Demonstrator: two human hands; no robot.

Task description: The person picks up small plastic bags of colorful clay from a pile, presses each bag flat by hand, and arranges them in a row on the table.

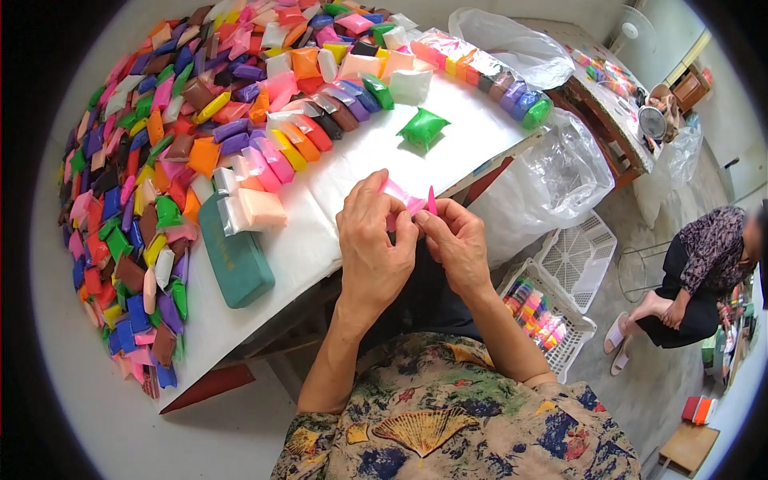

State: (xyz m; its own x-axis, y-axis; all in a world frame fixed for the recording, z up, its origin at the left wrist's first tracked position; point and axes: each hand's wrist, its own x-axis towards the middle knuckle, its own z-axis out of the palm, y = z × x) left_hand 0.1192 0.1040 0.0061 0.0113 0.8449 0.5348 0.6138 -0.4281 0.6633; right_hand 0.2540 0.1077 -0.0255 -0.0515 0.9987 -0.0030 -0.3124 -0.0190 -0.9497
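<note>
Near the table's front edge, my left hand (pixel 372 240) holds a small pink packet (pixel 408 198) between thumb and fingers. From the other side my right hand (pixel 458 244) pinches the packet's right end, where a narrow pink tip sticks up. My fingers partly cover the packet. Just beyond my hands, a puffed green packet (pixel 424 128) lies alone on the white table (pixel 336 188). To the left, rows of coloured packets (pixel 300 140) are lined up beside a dark green case (pixel 232 252). A peach packet (pixel 260 208) rests against the case's upper end.
A big heap of mixed coloured packets (pixel 152 176) covers the table's left and far side. Beyond the right edge hangs a clear plastic bag (pixel 544 184). White plastic crates (pixel 572 264) with packed packets stand on the floor. A seated person (pixel 704 272) is at the right.
</note>
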